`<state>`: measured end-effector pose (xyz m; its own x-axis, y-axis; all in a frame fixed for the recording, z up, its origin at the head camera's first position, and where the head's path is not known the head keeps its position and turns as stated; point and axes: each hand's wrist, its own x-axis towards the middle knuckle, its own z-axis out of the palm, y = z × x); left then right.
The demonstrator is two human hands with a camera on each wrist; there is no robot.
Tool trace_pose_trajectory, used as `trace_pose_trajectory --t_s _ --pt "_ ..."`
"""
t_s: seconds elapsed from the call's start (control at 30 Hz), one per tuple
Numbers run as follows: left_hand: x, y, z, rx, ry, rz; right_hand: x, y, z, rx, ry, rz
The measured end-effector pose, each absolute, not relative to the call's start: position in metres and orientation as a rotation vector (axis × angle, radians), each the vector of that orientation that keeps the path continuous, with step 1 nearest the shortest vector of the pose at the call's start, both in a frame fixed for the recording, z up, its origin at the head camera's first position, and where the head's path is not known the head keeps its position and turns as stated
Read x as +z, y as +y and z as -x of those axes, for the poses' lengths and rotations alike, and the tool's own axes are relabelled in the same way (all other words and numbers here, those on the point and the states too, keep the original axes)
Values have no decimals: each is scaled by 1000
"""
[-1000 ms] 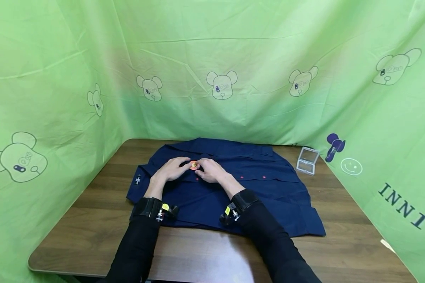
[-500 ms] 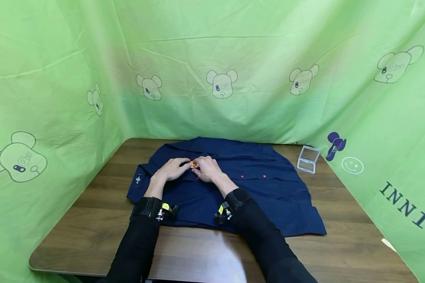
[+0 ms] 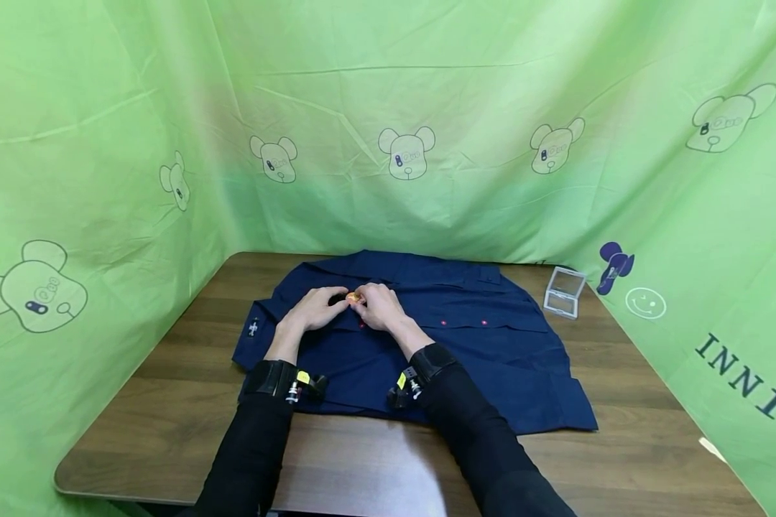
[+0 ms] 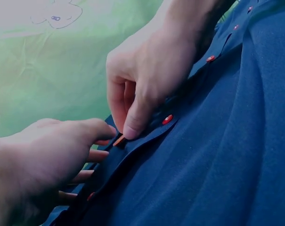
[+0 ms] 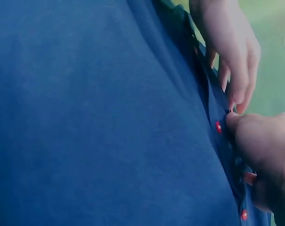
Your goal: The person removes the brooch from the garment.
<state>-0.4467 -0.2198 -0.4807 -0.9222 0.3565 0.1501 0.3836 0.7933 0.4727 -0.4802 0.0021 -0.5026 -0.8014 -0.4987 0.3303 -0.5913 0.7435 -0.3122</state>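
Observation:
A navy shirt (image 3: 427, 359) with red buttons lies spread on the table. On its upper left, both hands meet at a small round orange badge (image 3: 353, 296). My right hand (image 3: 380, 307) pinches the badge between thumb and fingers. Only the badge's orange edge (image 4: 119, 140) shows in the left wrist view. My left hand (image 3: 313, 309) holds the badge's other side with thumb and fingertip, its remaining fingers against the cloth. In the right wrist view, the left hand's fingertips come together at the badge, beside a red button (image 5: 218, 127). The badge's back is hidden.
An open clear plastic case (image 3: 564, 293) stands on the wooden table (image 3: 621, 402) right of the shirt. A green printed curtain (image 3: 407, 208) hangs behind and along the sides. A small white piece (image 3: 711, 449) lies by the table's right edge.
The badge has tilted from facing up to showing less of its face. My right hand has shifted slightly left and closer to the left hand, which stays nearly still.

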Motion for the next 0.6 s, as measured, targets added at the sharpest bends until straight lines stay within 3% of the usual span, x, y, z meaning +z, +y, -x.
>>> trace_pose_trajectory --t_s 0.2,0.43,0.6 --pt "-495 -221 459 -783 -2764 687 -503 6 491 735 -2734 -867" --pt "-514 -222 484 -755 -2547 763 -470 9 467 937 -2712 -866" --pt "-497 -211 464 -835 -2480 753 -447 12 444 1033 -2715 -837"
